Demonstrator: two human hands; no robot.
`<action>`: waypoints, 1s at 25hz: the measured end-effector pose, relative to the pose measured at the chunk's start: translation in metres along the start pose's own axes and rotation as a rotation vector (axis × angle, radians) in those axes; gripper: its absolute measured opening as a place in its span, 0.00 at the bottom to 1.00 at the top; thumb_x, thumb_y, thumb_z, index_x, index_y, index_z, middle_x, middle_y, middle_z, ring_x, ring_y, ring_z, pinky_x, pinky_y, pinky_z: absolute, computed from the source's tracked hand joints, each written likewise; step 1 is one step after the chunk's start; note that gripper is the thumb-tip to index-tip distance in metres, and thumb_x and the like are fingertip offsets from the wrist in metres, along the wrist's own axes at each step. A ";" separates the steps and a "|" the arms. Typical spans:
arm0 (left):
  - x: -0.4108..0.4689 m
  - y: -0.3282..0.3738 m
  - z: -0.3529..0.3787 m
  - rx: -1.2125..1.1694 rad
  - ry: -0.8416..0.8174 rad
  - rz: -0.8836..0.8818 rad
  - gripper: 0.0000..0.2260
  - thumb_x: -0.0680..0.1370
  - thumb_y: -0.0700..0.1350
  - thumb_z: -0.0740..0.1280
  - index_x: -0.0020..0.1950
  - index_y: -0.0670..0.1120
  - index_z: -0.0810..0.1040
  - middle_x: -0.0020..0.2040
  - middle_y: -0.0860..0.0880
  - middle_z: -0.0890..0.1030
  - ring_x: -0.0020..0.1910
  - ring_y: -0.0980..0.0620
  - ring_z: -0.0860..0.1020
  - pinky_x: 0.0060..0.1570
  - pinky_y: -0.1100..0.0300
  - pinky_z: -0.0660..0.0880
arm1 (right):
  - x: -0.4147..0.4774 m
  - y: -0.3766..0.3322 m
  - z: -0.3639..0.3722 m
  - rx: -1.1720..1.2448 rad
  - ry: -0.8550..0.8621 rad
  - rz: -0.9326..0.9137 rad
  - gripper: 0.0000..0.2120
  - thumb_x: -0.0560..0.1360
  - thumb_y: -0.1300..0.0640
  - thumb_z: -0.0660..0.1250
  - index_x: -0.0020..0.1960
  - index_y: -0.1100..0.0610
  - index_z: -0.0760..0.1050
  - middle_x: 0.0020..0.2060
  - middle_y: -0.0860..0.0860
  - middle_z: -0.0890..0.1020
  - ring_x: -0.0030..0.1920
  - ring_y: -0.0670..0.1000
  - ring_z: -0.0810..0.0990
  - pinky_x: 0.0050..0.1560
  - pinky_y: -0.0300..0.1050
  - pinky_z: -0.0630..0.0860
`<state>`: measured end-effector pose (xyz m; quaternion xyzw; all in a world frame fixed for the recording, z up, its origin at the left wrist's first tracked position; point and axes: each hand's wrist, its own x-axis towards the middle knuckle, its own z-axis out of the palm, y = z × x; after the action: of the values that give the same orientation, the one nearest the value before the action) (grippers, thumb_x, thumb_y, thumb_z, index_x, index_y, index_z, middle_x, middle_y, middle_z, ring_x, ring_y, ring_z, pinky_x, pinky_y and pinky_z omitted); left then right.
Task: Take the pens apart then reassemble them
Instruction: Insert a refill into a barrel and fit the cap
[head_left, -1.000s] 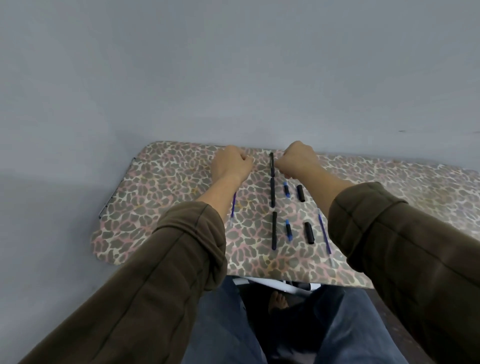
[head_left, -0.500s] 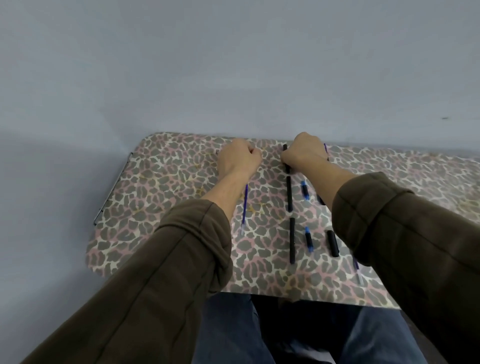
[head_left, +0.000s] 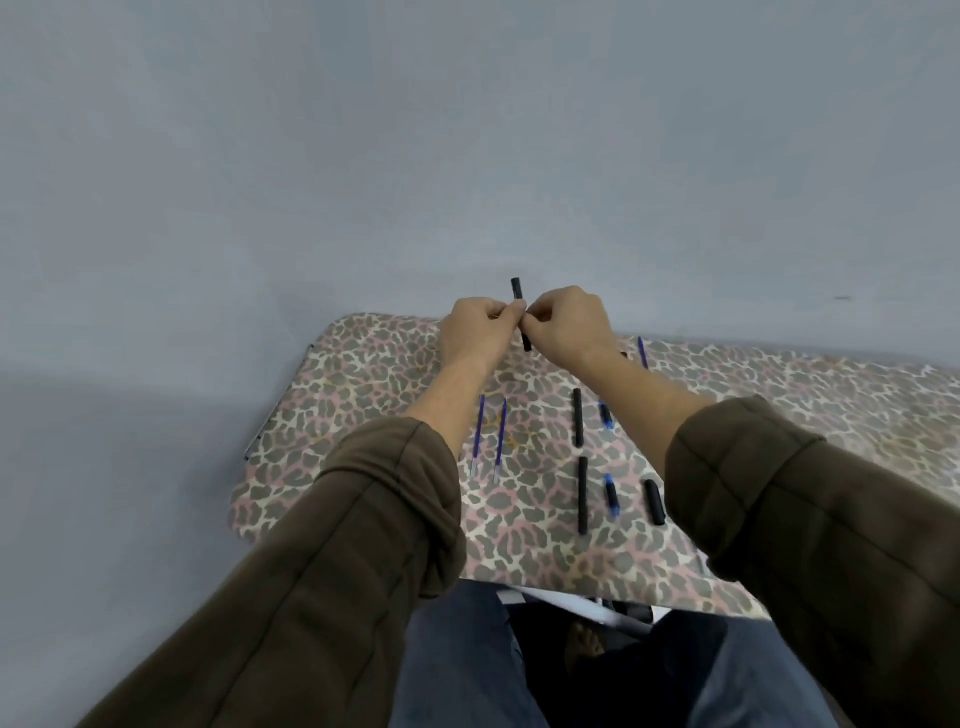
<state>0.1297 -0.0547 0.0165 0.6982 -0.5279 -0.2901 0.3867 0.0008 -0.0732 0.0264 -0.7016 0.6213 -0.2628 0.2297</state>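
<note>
Both hands are raised above the far part of the leopard-print table (head_left: 363, 441) and pinch one black pen barrel (head_left: 517, 291) that stands nearly upright between them. My left hand (head_left: 480, 332) holds its middle from the left, my right hand (head_left: 563, 325) from the right. On the table lie two blue refills (head_left: 491, 441) side by side, two black barrels (head_left: 577, 425) (head_left: 583, 494) in a line, two blue-tipped pieces (head_left: 612, 496) (head_left: 605, 415), a black cap (head_left: 654, 501) and another blue refill (head_left: 642, 352) behind my right wrist.
A grey wall rises right behind the table. The table's left edge has a metal rim (head_left: 254, 441). My knees in blue jeans (head_left: 467, 665) sit below the near edge. Brown sleeves cover both forearms and hide part of the table's right side.
Both hands rose off the table and came together, lifting the far black barrel upright between them. A second blue refill now lies beside the first on the left.
</note>
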 end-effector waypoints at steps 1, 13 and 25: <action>-0.006 0.003 -0.007 -0.030 0.017 0.009 0.14 0.80 0.57 0.68 0.48 0.49 0.87 0.44 0.53 0.87 0.45 0.52 0.84 0.52 0.51 0.81 | -0.007 -0.005 -0.002 0.018 0.002 -0.037 0.12 0.80 0.54 0.68 0.45 0.57 0.87 0.37 0.53 0.87 0.42 0.54 0.86 0.42 0.46 0.81; -0.068 0.022 -0.063 -0.122 0.235 0.140 0.08 0.78 0.52 0.73 0.51 0.49 0.87 0.42 0.56 0.86 0.42 0.59 0.84 0.42 0.63 0.77 | -0.077 -0.039 -0.015 0.098 0.049 -0.164 0.10 0.80 0.50 0.72 0.51 0.56 0.87 0.46 0.50 0.88 0.47 0.50 0.85 0.51 0.47 0.81; -0.061 -0.021 -0.074 -0.106 0.313 0.198 0.11 0.78 0.51 0.73 0.57 0.48 0.86 0.46 0.58 0.86 0.39 0.69 0.78 0.38 0.74 0.71 | -0.081 -0.015 0.039 -0.258 -0.265 0.235 0.11 0.80 0.58 0.67 0.42 0.62 0.81 0.37 0.56 0.85 0.35 0.55 0.82 0.41 0.50 0.84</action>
<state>0.1838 0.0245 0.0380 0.6582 -0.5113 -0.1659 0.5270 0.0300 0.0086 0.0002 -0.6764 0.6916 -0.0580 0.2466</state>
